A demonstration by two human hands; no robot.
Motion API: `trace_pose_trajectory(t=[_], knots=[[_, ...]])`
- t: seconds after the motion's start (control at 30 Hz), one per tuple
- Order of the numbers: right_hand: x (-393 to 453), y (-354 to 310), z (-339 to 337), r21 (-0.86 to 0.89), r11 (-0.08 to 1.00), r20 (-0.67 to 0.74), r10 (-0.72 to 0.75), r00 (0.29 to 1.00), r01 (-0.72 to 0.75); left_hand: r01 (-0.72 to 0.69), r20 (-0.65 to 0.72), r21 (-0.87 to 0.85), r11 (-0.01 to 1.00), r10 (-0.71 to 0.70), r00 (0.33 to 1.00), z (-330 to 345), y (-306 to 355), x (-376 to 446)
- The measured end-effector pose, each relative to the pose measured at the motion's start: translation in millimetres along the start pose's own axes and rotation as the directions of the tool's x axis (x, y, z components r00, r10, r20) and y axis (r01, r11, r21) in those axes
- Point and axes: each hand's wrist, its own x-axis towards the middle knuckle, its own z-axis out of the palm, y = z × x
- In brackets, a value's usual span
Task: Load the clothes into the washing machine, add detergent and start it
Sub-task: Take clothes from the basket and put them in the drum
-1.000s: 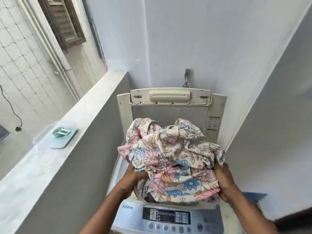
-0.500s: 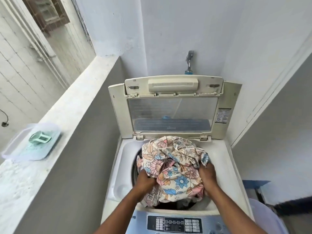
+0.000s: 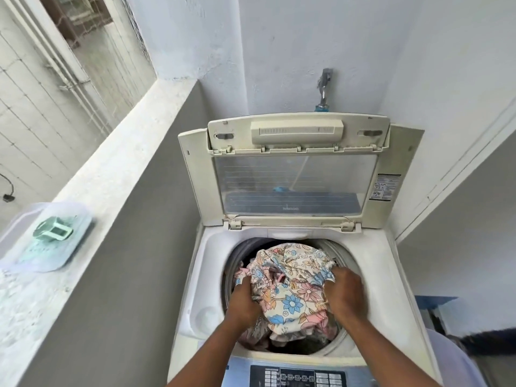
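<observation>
I have my left hand (image 3: pixel 243 298) and my right hand (image 3: pixel 344 293) pushed down on either side of the bundled floral-print cotton cloth (image 3: pixel 290 283), fingers curled into its folds and clamped on the fabric. The bundle sits in the round mouth of the drum of the white top-loading washing machine (image 3: pixel 391 277), its lower folds already below the rim, with darker clothing under it at the near side. The machine's cream lid with a clear window panel (image 3: pixel 296 185) stands upright at the far side, against the pale blue wall. The dark button panel (image 3: pixel 297 376) lies at the near edge, between my forearms. On the white concrete ledge (image 3: pixel 117 169) to the left rests a clear plastic tub with a pale green scoop inside (image 3: pixel 49 236), well apart from the machine. A metal tap (image 3: pixel 324 88) juts from the far wall above the lid.
</observation>
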Motion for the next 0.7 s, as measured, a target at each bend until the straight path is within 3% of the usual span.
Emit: trace_pose_trajectory(t=[0.07, 0.23, 0.37, 0.57, 0.7], knots=[[-1.7, 5.1, 3.6, -0.008, 1.000, 0.021, -0.014, 1.000, 0.015, 0.034, 0.015, 0.049, 0.998, -0.035, 0.999, 4.4, -8.4, 4.5], [-3.8, 19.2, 19.6, -0.048, 0.999, 0.125, -0.014, 0.992, 0.021, 0.035, 0.196, 0.093, 0.995, -0.052, 0.979, 9.6, -6.0, -6.0], [-6.1, 22.7, 24.1, 0.026, 0.999, 0.134, -0.047, 0.990, 0.044, 0.004, 0.191, 0.056, 0.998, -0.015, 0.981, 16.2, -11.4, -6.0], [-1.1, 4.9, 10.3, 0.297, 0.955, 0.023, -0.019, 1.000, 0.011, 0.029, 0.118, -0.175, 0.984, -0.008, 0.993, 4.3, -8.4, -9.6], [0.5, -3.6, 1.3, 0.478, 0.879, -0.010, 0.019, 1.000, -0.012, 0.078, 0.047, -0.409, 0.909, -0.064, 0.997, -5.2, -1.8, -13.3]])
